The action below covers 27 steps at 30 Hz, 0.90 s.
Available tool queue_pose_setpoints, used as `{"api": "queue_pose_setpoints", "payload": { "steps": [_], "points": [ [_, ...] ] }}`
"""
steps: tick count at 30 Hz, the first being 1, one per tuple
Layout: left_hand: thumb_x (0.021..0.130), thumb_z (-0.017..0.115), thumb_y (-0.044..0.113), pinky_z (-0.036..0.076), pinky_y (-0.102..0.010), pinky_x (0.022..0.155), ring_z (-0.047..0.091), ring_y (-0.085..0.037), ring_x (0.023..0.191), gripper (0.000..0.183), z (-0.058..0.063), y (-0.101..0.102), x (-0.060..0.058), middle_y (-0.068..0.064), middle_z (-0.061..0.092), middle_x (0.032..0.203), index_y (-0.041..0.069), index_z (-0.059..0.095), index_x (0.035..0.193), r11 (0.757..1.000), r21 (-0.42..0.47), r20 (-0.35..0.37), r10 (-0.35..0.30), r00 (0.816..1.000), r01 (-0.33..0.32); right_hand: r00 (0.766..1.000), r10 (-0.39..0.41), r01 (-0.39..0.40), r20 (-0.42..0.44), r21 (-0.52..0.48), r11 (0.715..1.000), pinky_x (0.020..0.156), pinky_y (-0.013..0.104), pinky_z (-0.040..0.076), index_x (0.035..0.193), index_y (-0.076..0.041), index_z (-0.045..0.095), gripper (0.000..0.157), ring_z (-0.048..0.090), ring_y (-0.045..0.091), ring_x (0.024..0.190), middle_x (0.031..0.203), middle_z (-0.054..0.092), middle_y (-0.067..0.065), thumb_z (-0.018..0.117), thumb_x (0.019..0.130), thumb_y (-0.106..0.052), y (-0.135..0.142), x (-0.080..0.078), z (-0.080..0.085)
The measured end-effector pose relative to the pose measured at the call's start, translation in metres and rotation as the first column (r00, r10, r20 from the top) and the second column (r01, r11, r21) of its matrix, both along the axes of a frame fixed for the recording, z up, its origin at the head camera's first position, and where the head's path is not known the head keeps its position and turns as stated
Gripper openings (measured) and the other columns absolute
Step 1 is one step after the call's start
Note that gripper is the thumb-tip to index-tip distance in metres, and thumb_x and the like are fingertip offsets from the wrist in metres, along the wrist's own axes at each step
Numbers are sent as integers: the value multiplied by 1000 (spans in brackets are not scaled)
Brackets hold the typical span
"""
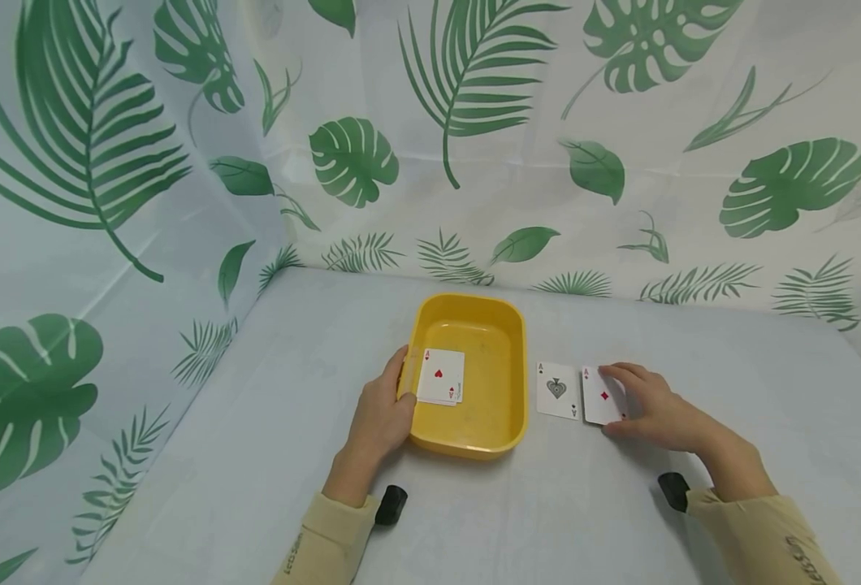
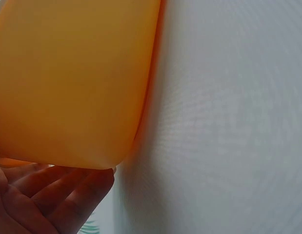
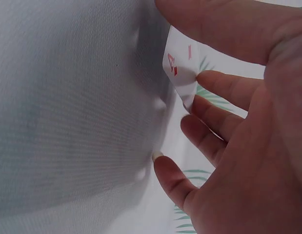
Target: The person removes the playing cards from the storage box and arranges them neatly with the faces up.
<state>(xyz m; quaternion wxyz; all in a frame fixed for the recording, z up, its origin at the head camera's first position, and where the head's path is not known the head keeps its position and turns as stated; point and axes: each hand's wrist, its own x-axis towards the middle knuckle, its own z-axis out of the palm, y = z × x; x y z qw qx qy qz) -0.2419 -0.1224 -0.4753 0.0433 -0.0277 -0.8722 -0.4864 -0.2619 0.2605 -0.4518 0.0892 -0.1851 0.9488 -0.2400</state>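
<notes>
My left hand (image 1: 379, 416) grips the left side of a yellow plastic basin (image 1: 491, 382), thumb at the rim. In the left wrist view, the fingers lie against the outside of the basin (image 2: 75, 83). An ace of hearts (image 1: 438, 375) lies face up in the basin's left part, with another card's edge showing beneath it. To the right, my right hand (image 1: 653, 413) pinches an ace of diamonds (image 1: 603, 398) by its edges, thumb near and fingertips far. The right wrist view shows that card (image 3: 182, 63) between thumb and fingers, close over the table.
An ace of spades (image 1: 558, 391) lies face up on the white-covered table (image 1: 255, 471) between the basin and the right hand. Behind stands a white cloth (image 1: 504, 179) printed with green leaves, continuing along the left side. Black wrist straps (image 1: 391, 505) show at both sleeves.
</notes>
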Motion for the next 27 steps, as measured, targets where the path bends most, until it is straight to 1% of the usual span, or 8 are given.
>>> {"api": "queue_pose_setpoints", "payload": {
  "steps": [4,10,15,21,27],
  "points": [
    [91,47,3,45,-44,102,57,-23,111,67,0,0,1,-9,51,149,8,37,156,1000,1,3,4,1000,-4,1000,-7,7,-7,16,1000,97,74,30,142,6,45,81,31,55,129,143,37,31,84,77,-21,1,-1,-2],
    [91,46,3,46,-44,101,57,-23,110,67,0,0,1,-10,51,149,8,36,157,1000,-4,6,3,1000,-3,999,-36,35,12,69,997,91,78,32,143,4,44,83,31,55,129,145,36,31,84,77,-26,1,-2,-5],
    [91,47,3,46,-44,100,57,-23,108,66,0,0,1,-10,52,148,8,36,156,1000,-3,1,2,1000,-2,999,-39,38,6,100,994,88,78,35,143,4,44,83,33,55,128,145,36,31,84,77,-27,0,-3,-6],
    [91,47,3,48,-43,96,58,-23,104,66,1,0,0,-10,53,147,7,37,156,1000,-4,-8,-1,1000,1,999,-38,37,11,109,993,86,76,37,143,4,44,83,35,55,126,145,35,29,83,77,-28,-1,-4,-6],
    [90,46,3,48,-41,92,57,-23,100,67,0,0,0,-10,54,146,7,37,156,1000,-8,-4,-1,1000,0,999,-38,36,21,107,994,88,76,37,144,4,44,84,34,56,127,146,34,29,83,77,-28,0,-4,-7]
  ]
}}
